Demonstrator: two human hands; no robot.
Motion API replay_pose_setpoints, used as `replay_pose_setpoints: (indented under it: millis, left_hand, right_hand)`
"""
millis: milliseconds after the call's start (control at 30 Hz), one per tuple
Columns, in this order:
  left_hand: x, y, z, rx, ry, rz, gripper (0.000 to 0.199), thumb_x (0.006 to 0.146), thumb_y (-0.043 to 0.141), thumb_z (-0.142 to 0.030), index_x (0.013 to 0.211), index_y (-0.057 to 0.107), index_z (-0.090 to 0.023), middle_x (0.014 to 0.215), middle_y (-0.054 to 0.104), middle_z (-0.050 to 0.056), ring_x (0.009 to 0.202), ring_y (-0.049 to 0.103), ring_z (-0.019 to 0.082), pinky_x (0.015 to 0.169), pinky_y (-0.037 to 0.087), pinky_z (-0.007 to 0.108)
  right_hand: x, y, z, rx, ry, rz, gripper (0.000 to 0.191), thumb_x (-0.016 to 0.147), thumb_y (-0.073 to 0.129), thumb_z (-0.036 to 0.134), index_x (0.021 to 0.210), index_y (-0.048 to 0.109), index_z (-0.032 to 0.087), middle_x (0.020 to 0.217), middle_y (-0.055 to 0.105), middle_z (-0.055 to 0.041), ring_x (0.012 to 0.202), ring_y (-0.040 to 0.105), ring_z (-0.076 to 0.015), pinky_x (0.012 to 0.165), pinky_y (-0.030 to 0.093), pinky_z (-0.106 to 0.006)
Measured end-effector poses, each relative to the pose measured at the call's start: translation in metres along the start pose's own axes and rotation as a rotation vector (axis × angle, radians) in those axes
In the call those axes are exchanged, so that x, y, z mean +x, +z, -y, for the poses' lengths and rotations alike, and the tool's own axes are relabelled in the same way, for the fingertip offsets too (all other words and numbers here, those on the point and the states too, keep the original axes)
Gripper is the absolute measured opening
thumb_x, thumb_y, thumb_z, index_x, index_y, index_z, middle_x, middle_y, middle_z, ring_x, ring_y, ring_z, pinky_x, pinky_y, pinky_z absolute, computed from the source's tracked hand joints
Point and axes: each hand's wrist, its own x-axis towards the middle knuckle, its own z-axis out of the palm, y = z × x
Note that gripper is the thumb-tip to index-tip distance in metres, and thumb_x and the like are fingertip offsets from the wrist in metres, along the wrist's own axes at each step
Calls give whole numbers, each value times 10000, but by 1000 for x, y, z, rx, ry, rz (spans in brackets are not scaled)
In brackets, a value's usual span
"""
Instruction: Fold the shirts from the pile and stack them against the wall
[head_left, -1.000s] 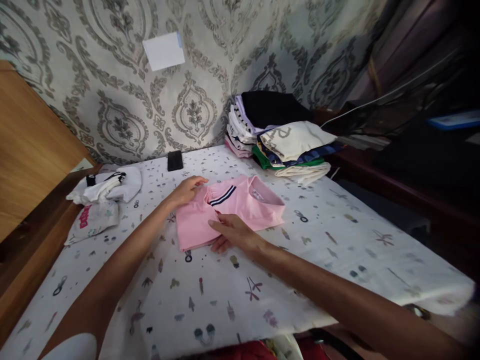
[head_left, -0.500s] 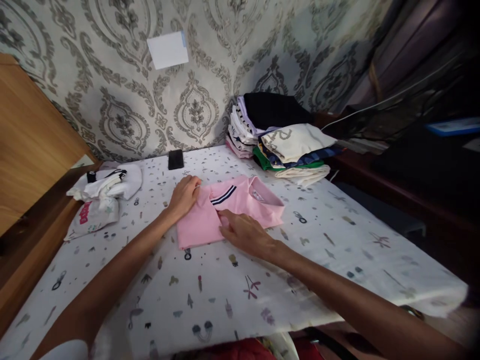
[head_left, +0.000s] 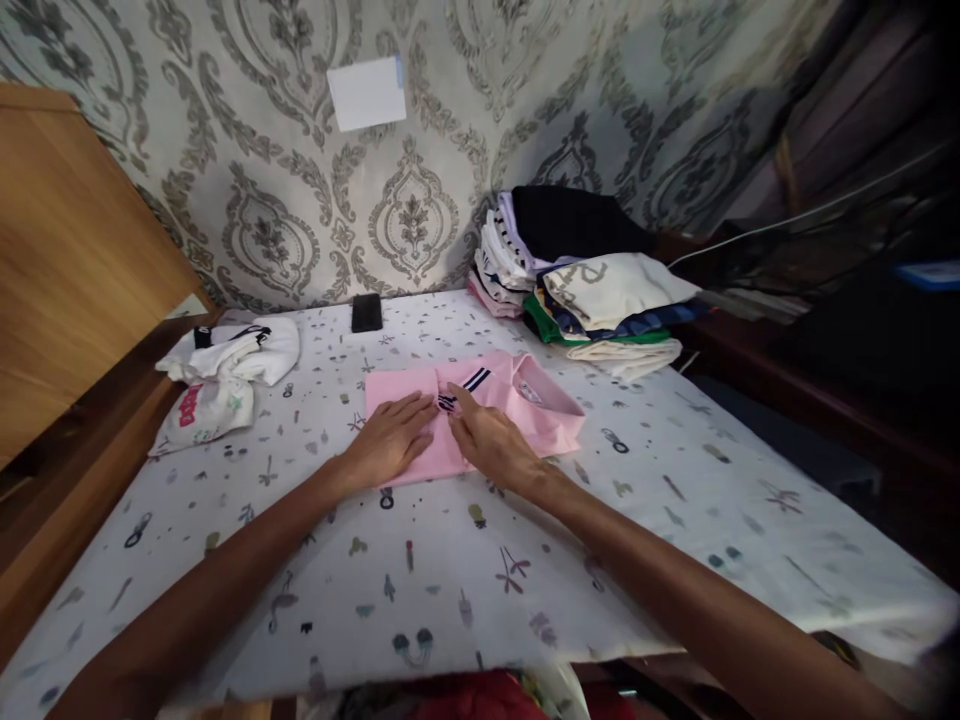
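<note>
A folded pink shirt [head_left: 551,415] lies on the patterned sheet in front of me, its neck opening and label turned to the right. Navy and white stripes and a small dark print show near its middle. My left hand [head_left: 394,435] rests flat on the left part of the shirt, fingers stretched out. On the middle of the shirt is my right hand [head_left: 491,438], its index finger extended by the dark print and its thumb apart from it. Part of the shirt is hidden beneath both hands.
Stacks of folded clothes [head_left: 619,290] stand at the back right by the wall. Crumpled white clothes [head_left: 225,375] lie at the left. A black phone-like slab [head_left: 367,313] is near the wall. Wooden furniture [head_left: 82,260] borders the left side. The sheet [head_left: 420,570] ends at the near edge.
My left hand has come from the shirt's far left edge toward me and now lies flat on it. My right hand has shifted slightly away from me, and the dark print now shows.
</note>
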Motion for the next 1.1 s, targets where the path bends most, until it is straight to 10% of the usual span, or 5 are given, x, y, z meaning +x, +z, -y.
replay_pose_setpoints:
  millis: [400, 767, 933, 1100]
  left_hand:
    - [-14, -21, 9, 11, 24, -26, 348, 1027, 424, -305, 1275, 632, -179, 1362, 651, 127, 1289, 583, 239, 1110, 438, 445]
    - [-2, -16, 75, 24, -444, 132, 620, 1026, 323, -484, 1549, 345, -152, 1658, 277, 159, 1543, 225, 293, 1221, 208, 554]
    - [-8, -22, 54, 19, -400, -79, 513, 1018, 356, -396, 1437, 471, -121, 1571, 422, 190, 1468, 370, 297, 1176, 322, 491]
    - [-40, -42, 0, -3, -81, -125, 274, 1001, 397, -274, 979, 650, -172, 949, 698, 97, 890, 648, 204, 810, 522, 336]
  right_hand:
    - [24, 32, 1, -299, -374, -125, 270, 925, 458, 52, 1013, 706, 110, 1122, 693, -166, 1122, 590, -292, 963, 477, -421]
    - [29, 42, -5, -276, -375, -150, 428, 1026, 377, 244, 1380, 564, 92, 1488, 533, -182, 1464, 369, -312, 1207, 226, -562]
    - [26, 40, 0, -243, -444, -196, 418, 1024, 346, 195, 1349, 588, 92, 1491, 529, -178, 1492, 327, -302, 1224, 209, -549]
    - [43, 38, 16, -225, -500, -138, 432, 965, 322, 57, 1282, 613, 96, 1463, 546, -184, 1463, 370, -278, 1195, 284, -511]
